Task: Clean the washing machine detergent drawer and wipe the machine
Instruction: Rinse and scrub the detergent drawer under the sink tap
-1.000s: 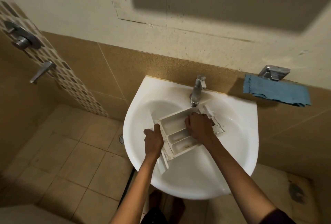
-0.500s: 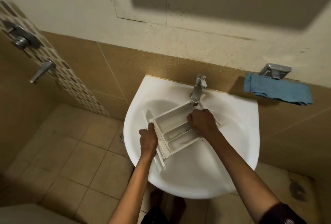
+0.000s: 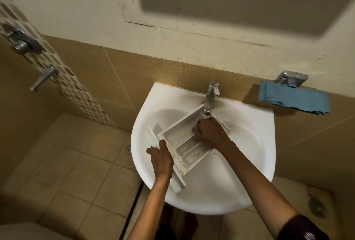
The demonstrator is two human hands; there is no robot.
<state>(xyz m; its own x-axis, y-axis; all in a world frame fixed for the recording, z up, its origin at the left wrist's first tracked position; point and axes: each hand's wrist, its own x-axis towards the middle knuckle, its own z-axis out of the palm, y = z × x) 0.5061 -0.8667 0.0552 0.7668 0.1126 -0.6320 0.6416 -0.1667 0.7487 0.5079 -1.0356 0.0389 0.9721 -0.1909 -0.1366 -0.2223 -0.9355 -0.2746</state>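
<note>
A white detergent drawer (image 3: 178, 136) with several compartments lies tilted in the white sink (image 3: 249, 155), its far end under the chrome tap (image 3: 210, 98). My left hand (image 3: 161, 158) grips the drawer's front panel at the near left. My right hand (image 3: 210, 132) rests on the drawer's right side with fingers curled into a compartment; what the fingertips touch is hidden. Dark grime marks show in the near compartments.
A blue cloth (image 3: 294, 99) hangs over a chrome wall holder (image 3: 291, 78) right of the sink. Shower fittings (image 3: 21, 41) sit on the left wall. A floor drain (image 3: 129, 150) lies left of the sink on the tiled floor.
The drawer has shifted left and its far end has swung up under the tap. My left hand moved left with the front panel, and my right hand slid along the drawer.
</note>
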